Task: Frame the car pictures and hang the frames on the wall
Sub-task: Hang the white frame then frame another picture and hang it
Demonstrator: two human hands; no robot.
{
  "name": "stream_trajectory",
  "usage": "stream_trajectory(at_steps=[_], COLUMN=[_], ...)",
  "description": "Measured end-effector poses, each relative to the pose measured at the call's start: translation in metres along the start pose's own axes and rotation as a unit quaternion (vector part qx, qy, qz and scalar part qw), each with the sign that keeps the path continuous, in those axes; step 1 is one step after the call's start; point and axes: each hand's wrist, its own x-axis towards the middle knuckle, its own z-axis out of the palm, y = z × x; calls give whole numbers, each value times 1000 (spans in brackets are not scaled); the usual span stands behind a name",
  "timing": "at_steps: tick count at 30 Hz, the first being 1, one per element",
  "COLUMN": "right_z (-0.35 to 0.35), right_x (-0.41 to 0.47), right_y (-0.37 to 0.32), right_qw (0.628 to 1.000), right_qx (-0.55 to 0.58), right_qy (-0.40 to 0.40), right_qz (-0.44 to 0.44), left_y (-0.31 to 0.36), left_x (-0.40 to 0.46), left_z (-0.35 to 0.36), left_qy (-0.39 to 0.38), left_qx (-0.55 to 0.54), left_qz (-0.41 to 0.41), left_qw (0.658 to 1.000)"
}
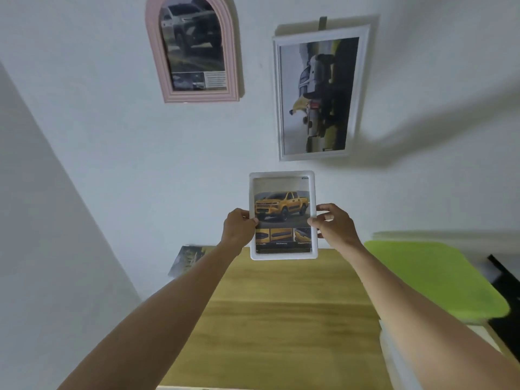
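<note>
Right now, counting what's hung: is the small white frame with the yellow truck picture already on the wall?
No, both hands hold the small white frame off the wall.

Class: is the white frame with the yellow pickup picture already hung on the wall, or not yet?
Not yet hung. The white frame is upright, gripped at its sides by the left hand and right hand, below the two hung frames.

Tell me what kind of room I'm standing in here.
Probably a room in a home, at a plain white wall used for hanging pictures. A pink arched frame and a white frame already hang there, and a wooden table stands against it.
</note>
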Motion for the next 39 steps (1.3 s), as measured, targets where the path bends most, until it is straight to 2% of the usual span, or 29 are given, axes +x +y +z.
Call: stream_trajectory(at_steps=[5, 10, 13, 17, 22, 27, 30, 32, 34, 39], right_z=[39, 61, 70, 83, 103, 107, 95, 83, 71, 55], right_x=[-27, -50, -57, -55, -51, -45, -43, -43, -41, -30], right_y=[49, 93, 97, 75, 27, 15, 21, 28, 40, 80], right_qw=[998, 985, 979, 987, 989, 990, 981, 975, 973, 968], right_qx=[-27, -63, -112, -50, 58, 56, 91, 109, 101, 77], right_qy=[-37, -95, -115, -117, -111, -46, -54, -79, -104, -152], right_qz=[48, 133, 122, 95, 84, 120, 163, 176, 180, 187], left_y=[-63, -101, -106, -105, -102, -113, -120, -126, -133, -138], left_x=[-23, -46, -55, -64, -76, -80, -77, -69, -54, -23], left_z=[-2, 2, 6, 15, 30, 42, 42, 39, 36, 33], left_qy=[-12, -36, -25, 1, 34, 11, 24, 34, 24, -52], left_qx=[5, 61, 84, 102, 186, 244, 240, 227, 212, 185], left_qz=[-51, -37, -20, 3, 85, 221, 281, 269, 208, 70], left_qw=[999, 997, 996, 995, 978, 944, 929, 935, 955, 979])
